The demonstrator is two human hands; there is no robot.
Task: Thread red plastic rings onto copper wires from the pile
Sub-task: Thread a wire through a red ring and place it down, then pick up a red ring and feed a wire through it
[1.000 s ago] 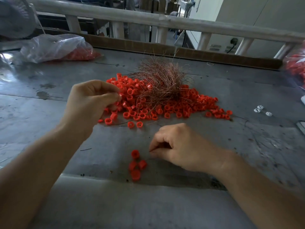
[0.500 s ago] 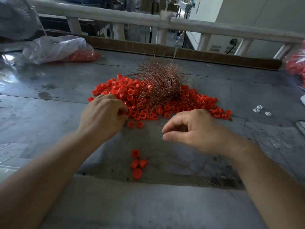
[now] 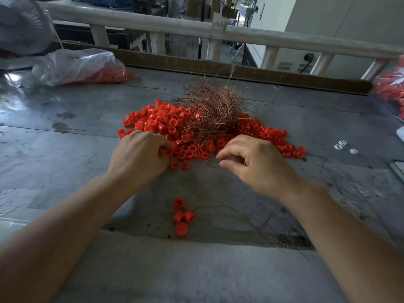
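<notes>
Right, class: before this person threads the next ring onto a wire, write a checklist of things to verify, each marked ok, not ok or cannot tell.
1. Rings within reach: left hand is at the near edge of the ring pile, ok.
2. Ring held by the left fingers: hidden under the curled fingers, cannot tell.
3. Wires within reach: right hand is beside the wire bundle, ok.
4. One wire pinched: a thin strand lies at the right fingertips, grip unclear, cannot tell.
5. Wire end meeting a ring: hands are apart, not ok.
</notes>
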